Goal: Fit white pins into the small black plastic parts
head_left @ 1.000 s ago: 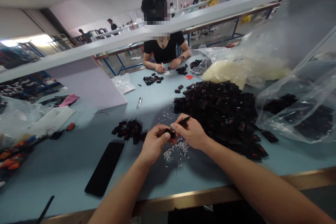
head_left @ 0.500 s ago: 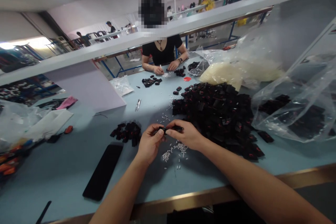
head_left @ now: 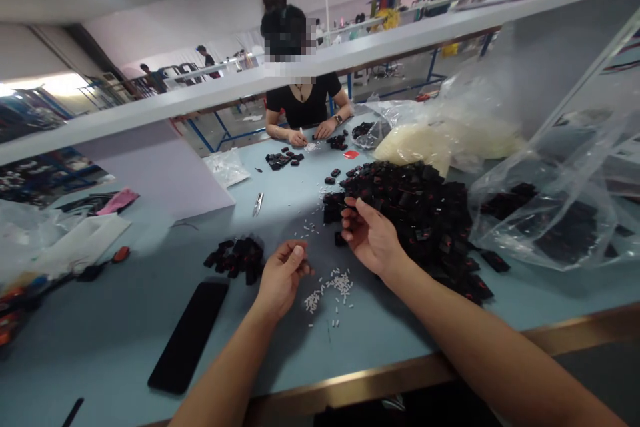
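Observation:
My left hand [head_left: 281, 278] hovers over the blue table with its thumb pressed against curled fingers. Whatever it may hold is hidden. My right hand [head_left: 375, 237] is at the left edge of a big heap of black pieces with red marks [head_left: 415, 197]. Its fingers are bent and somewhat apart, and I see nothing plainly gripped in them. One small black piece [head_left: 340, 238] shows just left of those fingers. Small white pegs [head_left: 341, 283] lie scattered between and below my hands. A smaller group of black pieces [head_left: 234, 257] rests left of my left hand.
A black phone-like slab [head_left: 189, 337] lies front left. Metal snips [head_left: 258, 204] sit farther back. A clear plastic bag [head_left: 550, 213] with black pieces stands right. Across the table a co-worker [head_left: 303, 103] handles similar pieces. A white shelf [head_left: 220, 83] crosses above the table.
My hands have come apart. The right one moved up and right to the heap, while the left stayed nearly in place. The black piece between them no longer shows there.

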The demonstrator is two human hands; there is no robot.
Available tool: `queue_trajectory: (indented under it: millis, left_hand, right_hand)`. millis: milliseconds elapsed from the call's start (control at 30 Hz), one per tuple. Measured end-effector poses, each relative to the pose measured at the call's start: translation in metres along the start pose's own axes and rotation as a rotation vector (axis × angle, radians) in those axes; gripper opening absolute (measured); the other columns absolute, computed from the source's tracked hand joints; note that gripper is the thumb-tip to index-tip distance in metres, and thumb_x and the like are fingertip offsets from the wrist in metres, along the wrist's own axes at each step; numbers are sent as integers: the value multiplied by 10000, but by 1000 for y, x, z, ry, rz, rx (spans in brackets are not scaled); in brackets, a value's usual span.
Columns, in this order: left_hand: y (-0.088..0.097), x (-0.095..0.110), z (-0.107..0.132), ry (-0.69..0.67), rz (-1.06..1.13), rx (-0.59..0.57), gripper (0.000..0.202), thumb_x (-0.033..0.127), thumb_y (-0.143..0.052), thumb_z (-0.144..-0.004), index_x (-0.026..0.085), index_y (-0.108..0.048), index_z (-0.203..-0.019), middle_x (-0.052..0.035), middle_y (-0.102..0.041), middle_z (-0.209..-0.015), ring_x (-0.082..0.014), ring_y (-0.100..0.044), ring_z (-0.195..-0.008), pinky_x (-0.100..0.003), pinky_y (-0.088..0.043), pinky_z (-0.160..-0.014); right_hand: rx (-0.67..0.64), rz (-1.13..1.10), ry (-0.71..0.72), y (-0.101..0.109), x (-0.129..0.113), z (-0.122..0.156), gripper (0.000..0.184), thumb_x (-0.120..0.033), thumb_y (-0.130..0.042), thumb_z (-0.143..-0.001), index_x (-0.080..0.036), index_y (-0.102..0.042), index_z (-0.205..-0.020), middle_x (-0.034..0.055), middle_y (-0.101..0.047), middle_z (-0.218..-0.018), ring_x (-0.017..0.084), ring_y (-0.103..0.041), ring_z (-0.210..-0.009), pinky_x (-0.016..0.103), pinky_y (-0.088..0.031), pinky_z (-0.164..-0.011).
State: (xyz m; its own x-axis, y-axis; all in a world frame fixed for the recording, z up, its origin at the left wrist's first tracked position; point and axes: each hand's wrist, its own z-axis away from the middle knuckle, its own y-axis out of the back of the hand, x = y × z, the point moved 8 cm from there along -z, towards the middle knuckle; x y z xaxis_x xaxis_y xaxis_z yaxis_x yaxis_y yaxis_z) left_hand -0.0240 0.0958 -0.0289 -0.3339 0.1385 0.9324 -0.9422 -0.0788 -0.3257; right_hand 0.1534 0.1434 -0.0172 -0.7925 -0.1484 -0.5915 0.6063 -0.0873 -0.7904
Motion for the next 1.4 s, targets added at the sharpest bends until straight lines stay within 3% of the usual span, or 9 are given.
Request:
queue_trajectory:
  millis: [233, 500, 767, 867, 1133, 1400]
  left_hand:
    - [-1, 2, 0, -21, -77, 16, 332, 416, -759, -707, 143, -635, -851, 24, -552, -688, -85, -515, -521, -231, -429, -519]
    - [1, 2, 0, -30, -130, 28, 317, 429, -747, -717, 149, -620, -797, 26, -553, -681, -68, -484, -483, -210, -363, -461]
    - [3, 2, -1, -64, -370, -11, 356, 453, -691, -767, 161, -635, -962, 53, -507, -548, -84, -446, -462, -197, -307, -431]
    - [-2, 5, 1, -76, -419, -27, 391, 451, -704, -752, 158, -631, -1002, 41, -534, -577, -90, -456, -468, -198, -307, -424]
    - [-4, 9, 2, -59, -427, 8, 300, 425, -724, -731, 162, -635, -846, 58, -480, -533, -73, -388, -436, -184, -257, -403]
    - [2, 15, -2, -184, -652, 20, 212, 393, -676, -762, 184, -649, -741, 47, -498, -516, -118, -434, -477, -228, -333, -490]
  right_hand:
    - [-49, 174, -148, -5, 21, 10, 299, -338, -783, -649, -166, -676, -870, -18, -602, -635, 89, -488, -501, 198, -292, -401]
    - [-72, 287, -137, -5, 23, 9, 284, -389, -743, -682, -171, -633, -826, -42, -568, -557, 67, -447, -425, 181, -245, -386]
    - [-176, 435, -137, -16, 31, 17, 389, -539, -642, -755, -153, -665, -791, -17, -583, -542, 66, -432, -403, 191, -249, -376]
    - [-212, 469, -149, -18, 36, 19, 380, -526, -623, -767, -151, -672, -802, -17, -586, -535, 65, -413, -382, 197, -231, -369]
    - [-289, 518, -146, -22, 42, 21, 266, -415, -602, -779, -156, -643, -822, -31, -577, -512, 65, -391, -370, 194, -237, -372]
    - [-338, 568, -147, -17, 46, 16, 345, -491, -581, -809, -154, -652, -792, -29, -571, -500, 62, -362, -361, 198, -223, -378]
